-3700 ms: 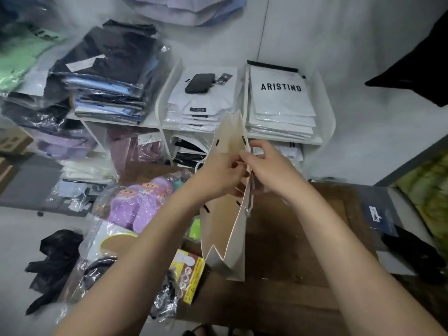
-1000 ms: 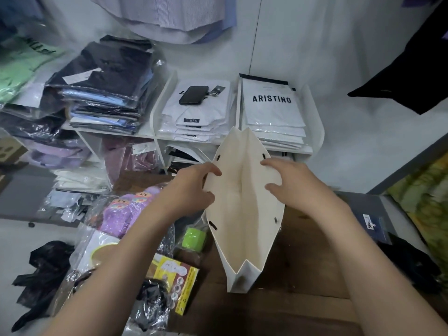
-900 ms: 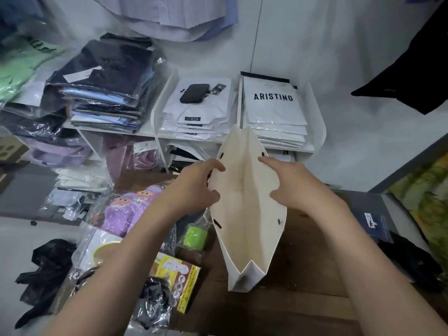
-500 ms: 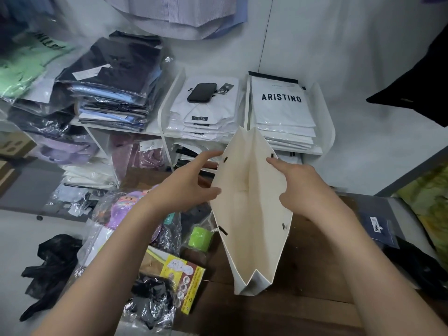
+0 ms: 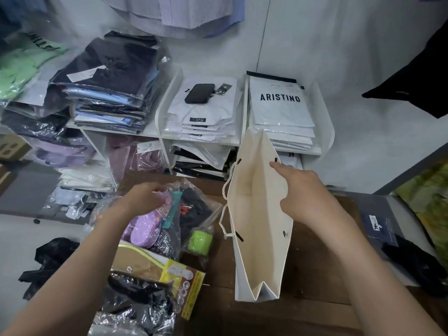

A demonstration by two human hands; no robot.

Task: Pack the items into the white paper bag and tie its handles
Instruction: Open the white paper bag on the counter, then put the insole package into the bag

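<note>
The white paper bag (image 5: 254, 214) stands open on the wooden table (image 5: 315, 275), its rope handle (image 5: 224, 209) hanging on the left side. My right hand (image 5: 305, 192) holds the bag's right rim, thumb inside. My left hand (image 5: 145, 200) is over the pile of items to the left, fingers curled down onto the clear plastic pack of purple items (image 5: 148, 221); whether it grips the pack is not clear. Beside it lie a small pack with a lime-green roll (image 5: 198, 240), a yellow and brown packet (image 5: 174, 275) and black items in plastic (image 5: 143, 301).
White shelves (image 5: 201, 139) behind the table hold stacked packaged shirts, with a black phone (image 5: 200, 93) on one stack. Dark folded shirts (image 5: 106, 76) are piled at left. A dark blue pouch (image 5: 378, 221) and black fabric (image 5: 417, 265) lie at the table's right.
My left hand let go of the bag's left rim and moved left and down onto the pack of purple items. My right hand still holds the right rim.
</note>
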